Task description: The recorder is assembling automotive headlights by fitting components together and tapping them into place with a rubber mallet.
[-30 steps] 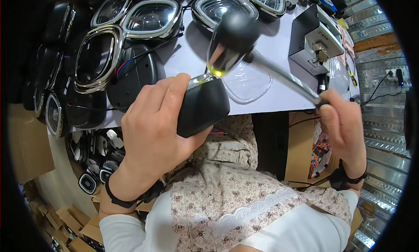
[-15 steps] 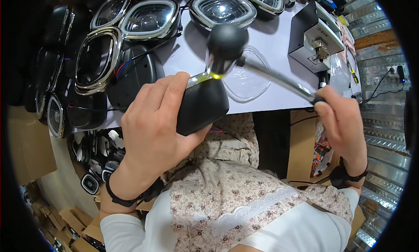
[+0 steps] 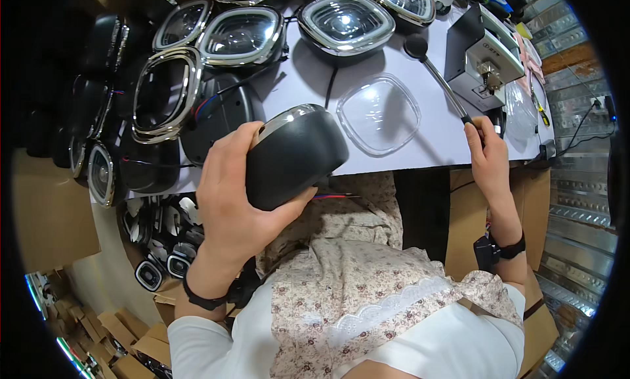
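My left hand (image 3: 231, 189) is wrapped round a black rounded lamp housing (image 3: 298, 157) with a chrome rim, tilted on its side over the table's front edge. Red and blue wires (image 3: 336, 196) hang below it. Off to the right, my right hand (image 3: 489, 157) grips the handle end of a mallet (image 3: 444, 82), which has a metal shaft and a round black head. The mallet's head is over the table, apart from the housing. Between the two hands a clear plastic lens cover (image 3: 379, 115) lies flat on the white tabletop.
Several chrome-rimmed lamps (image 3: 346, 22) stand along the back and left of the table. An empty chrome ring (image 3: 167, 95) leans by a black housing (image 3: 223, 120). At the right is a metal-cased device (image 3: 482, 61). Cardboard boxes (image 3: 56, 205) flank the table below.
The mallet has swung away from the housing's rim to the right and back, with my right hand moving slightly left. My left hand has turned the housing a little.
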Action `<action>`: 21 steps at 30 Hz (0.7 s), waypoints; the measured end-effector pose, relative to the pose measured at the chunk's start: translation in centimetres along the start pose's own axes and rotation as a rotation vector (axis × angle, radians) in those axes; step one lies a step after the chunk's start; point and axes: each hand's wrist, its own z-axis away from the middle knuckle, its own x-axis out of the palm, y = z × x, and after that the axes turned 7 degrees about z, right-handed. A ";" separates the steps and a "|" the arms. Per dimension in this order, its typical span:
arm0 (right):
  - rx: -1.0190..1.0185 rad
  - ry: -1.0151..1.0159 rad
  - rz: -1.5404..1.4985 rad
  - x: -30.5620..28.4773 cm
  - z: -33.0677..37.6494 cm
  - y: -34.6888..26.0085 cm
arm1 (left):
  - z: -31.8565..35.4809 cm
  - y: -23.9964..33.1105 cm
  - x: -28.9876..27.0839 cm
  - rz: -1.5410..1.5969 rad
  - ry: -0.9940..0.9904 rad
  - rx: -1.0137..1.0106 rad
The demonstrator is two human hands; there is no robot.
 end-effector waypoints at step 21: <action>-0.555 -0.235 -0.757 5.9 3.7 -14.2 | 7.6 -5.0 5.2 1.765 -0.198 -0.572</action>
